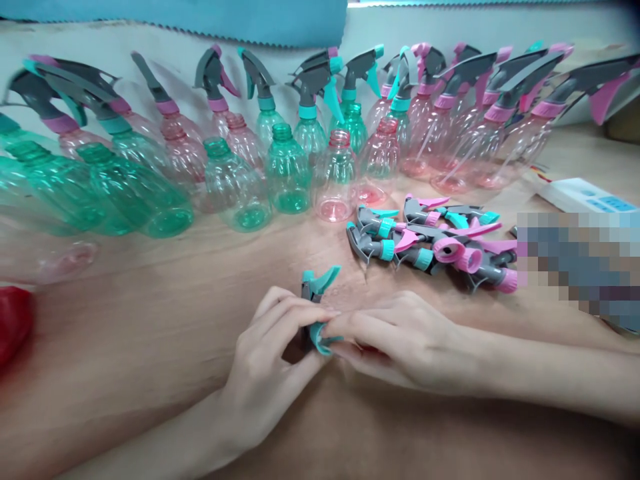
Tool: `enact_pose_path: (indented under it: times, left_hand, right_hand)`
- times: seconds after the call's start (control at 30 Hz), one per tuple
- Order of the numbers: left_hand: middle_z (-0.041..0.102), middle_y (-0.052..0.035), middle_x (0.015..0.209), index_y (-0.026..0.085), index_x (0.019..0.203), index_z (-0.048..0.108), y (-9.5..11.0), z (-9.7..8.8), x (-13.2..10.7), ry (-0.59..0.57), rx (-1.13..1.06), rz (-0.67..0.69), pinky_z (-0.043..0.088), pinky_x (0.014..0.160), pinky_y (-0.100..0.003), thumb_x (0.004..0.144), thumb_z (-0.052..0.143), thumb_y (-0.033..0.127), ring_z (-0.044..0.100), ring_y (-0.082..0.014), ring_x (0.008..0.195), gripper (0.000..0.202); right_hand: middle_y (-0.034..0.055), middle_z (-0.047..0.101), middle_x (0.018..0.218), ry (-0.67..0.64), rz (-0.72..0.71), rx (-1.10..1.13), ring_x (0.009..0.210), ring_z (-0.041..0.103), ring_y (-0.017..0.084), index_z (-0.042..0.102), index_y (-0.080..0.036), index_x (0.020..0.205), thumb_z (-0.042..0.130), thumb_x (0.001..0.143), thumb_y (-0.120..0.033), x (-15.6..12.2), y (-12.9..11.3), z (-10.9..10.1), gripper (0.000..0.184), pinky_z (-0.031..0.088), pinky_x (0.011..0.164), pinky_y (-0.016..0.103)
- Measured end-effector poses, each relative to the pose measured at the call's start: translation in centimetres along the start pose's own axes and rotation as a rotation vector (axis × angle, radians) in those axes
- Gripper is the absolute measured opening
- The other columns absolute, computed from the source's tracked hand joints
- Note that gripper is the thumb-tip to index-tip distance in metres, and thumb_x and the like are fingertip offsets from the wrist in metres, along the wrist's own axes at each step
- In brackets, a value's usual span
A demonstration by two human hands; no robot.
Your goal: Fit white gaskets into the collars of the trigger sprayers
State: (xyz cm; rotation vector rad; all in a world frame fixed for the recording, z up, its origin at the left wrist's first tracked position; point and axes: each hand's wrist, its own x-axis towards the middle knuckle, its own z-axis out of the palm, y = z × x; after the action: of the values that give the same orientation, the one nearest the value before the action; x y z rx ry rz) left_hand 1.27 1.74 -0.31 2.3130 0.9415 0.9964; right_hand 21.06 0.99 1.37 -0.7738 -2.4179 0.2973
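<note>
A grey trigger spray head with a teal trigger and collar [320, 339] is held up just above the table, in the lower middle of the view. My left hand [273, 357] is closed round its grey body, thumb near the collar. From the other side, the fingers of my right hand [400, 340] are pinched together at the open end of that collar. Whatever lies between those right fingertips is hidden. Just beyond my hands lies a pile of loose spray heads [425, 243], grey with pink or teal parts.
Uncapped green bottles [289, 170] and pink bottles [336, 177] stand beyond my hands. Behind them, a row of bottles with spray heads [307, 127] lines the wall. A red object [15, 323] sits at far left, a white box [590, 195] at right beside a blurred-out patch.
</note>
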Motion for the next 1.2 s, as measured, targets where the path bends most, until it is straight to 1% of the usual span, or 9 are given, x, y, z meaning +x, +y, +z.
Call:
enact_pose_path:
  times: [0.1, 0.3, 0.43, 0.6, 0.7, 0.83, 0.93, 1.1, 1.2]
  left_hand:
    - [0.065, -0.0004, 0.086, 0.023, 0.098, 0.059, 0.1, -0.1, 0.1, -0.008, -0.004, -0.034, 0.048, 0.067, -0.03, 0.081, 0.065, 0.015, 0.055, -0.0165, 0.079, 0.019]
    - [0.066, 0.0001, 0.082, 0.024, 0.096, 0.062, 0.2, -0.1, 0.5, 0.011, 0.02, -0.059, 0.048, 0.065, -0.029, 0.081, 0.065, 0.018, 0.056, -0.017, 0.078, 0.017]
    - [0.065, -0.0001, 0.085, 0.024, 0.097, 0.062, 0.2, -0.2, 0.5, -0.01, 0.01, -0.088, 0.048, 0.068, -0.03, 0.08, 0.066, 0.017, 0.056, -0.0172, 0.08, 0.019]
    - [0.066, -0.0007, 0.086, 0.023, 0.096, 0.062, 0.2, -0.2, 0.3, 0.015, 0.0, -0.027, 0.049, 0.069, -0.029, 0.08, 0.066, 0.015, 0.056, -0.0171, 0.081, 0.018]
    - [0.066, -0.0012, 0.088, 0.023, 0.098, 0.061, 0.3, -0.2, 0.2, 0.028, -0.01, 0.02, 0.049, 0.071, -0.03, 0.081, 0.066, 0.016, 0.057, -0.0174, 0.083, 0.019]
    - [0.065, -0.0025, 0.09, 0.023, 0.101, 0.059, 0.4, -0.1, 0.2, 0.035, -0.039, 0.014, 0.05, 0.072, -0.032, 0.081, 0.066, 0.018, 0.058, -0.0187, 0.085, 0.022]
    - [0.065, -0.0041, 0.094, 0.022, 0.105, 0.058, 0.5, -0.1, 0.2, 0.022, -0.013, 0.055, 0.051, 0.075, -0.033, 0.082, 0.063, 0.016, 0.059, -0.0193, 0.088, 0.024]
    - [0.065, -0.0053, 0.101, 0.022, 0.109, 0.057, 0.6, -0.1, 0.5, 0.024, 0.167, 0.159, 0.05, 0.08, -0.035, 0.086, 0.058, 0.015, 0.059, -0.0205, 0.095, 0.024]
    - [0.063, -0.006, 0.108, 0.022, 0.113, 0.057, 0.7, 0.3, 1.9, 0.048, 0.263, 0.194, 0.048, 0.084, -0.036, 0.086, 0.06, 0.017, 0.056, -0.0214, 0.1, 0.028]
  right_hand:
    - [0.0007, 0.067, 0.068, 0.033, 0.019, -0.044, 0.055, 0.06, 0.011, 0.06, -0.012, 0.092, 0.046, 0.091, -0.017, -0.1, 0.2, 0.2, 0.014, 0.039, 0.049, 0.022]
    - [0.0004, 0.067, 0.066, 0.21, 0.042, -0.127, 0.054, 0.061, 0.011, 0.059, -0.011, 0.098, 0.047, 0.089, -0.018, -0.6, 0.3, 1.6, 0.016, 0.04, 0.045, 0.022]
    - [0.0011, 0.063, 0.062, 0.221, 0.048, -0.156, 0.053, 0.06, 0.012, 0.058, -0.009, 0.097, 0.047, 0.09, -0.02, -0.7, 0.5, 2.1, 0.017, 0.041, 0.047, 0.023]
    - [0.0046, 0.064, 0.066, 0.224, -0.006, -0.011, 0.055, 0.059, 0.013, 0.055, -0.01, 0.092, 0.043, 0.091, -0.017, -0.7, 0.8, 2.4, 0.014, 0.043, 0.05, 0.024]
    - [0.0001, 0.06, 0.066, 0.25, -0.022, 0.093, 0.053, 0.054, 0.009, 0.05, -0.013, 0.096, 0.045, 0.091, -0.02, -0.8, 1.0, 2.5, 0.011, 0.043, 0.05, 0.02]
    - [-0.0046, 0.052, 0.062, 0.253, -0.004, 0.182, 0.048, 0.048, 0.006, 0.048, -0.013, 0.094, 0.05, 0.089, -0.028, -0.8, 1.1, 2.4, 0.015, 0.041, 0.046, 0.016]
    - [-0.0025, 0.056, 0.064, 0.264, -0.042, 0.165, 0.056, 0.054, 0.009, 0.051, -0.014, 0.094, 0.052, 0.087, -0.026, -0.5, 1.1, 1.8, 0.013, 0.044, 0.052, 0.02]
    - [0.0053, 0.062, 0.079, 0.363, -0.189, -0.112, 0.072, 0.056, 0.014, 0.051, -0.014, 0.1, 0.053, 0.086, -0.015, -0.8, 1.0, -1.2, 0.013, 0.048, 0.062, 0.027]
    - [0.0073, 0.061, 0.085, 0.323, -0.058, -0.25, 0.077, 0.056, 0.017, 0.053, -0.015, 0.094, 0.055, 0.086, -0.015, -2.7, 1.3, -3.8, 0.009, 0.049, 0.068, 0.03]
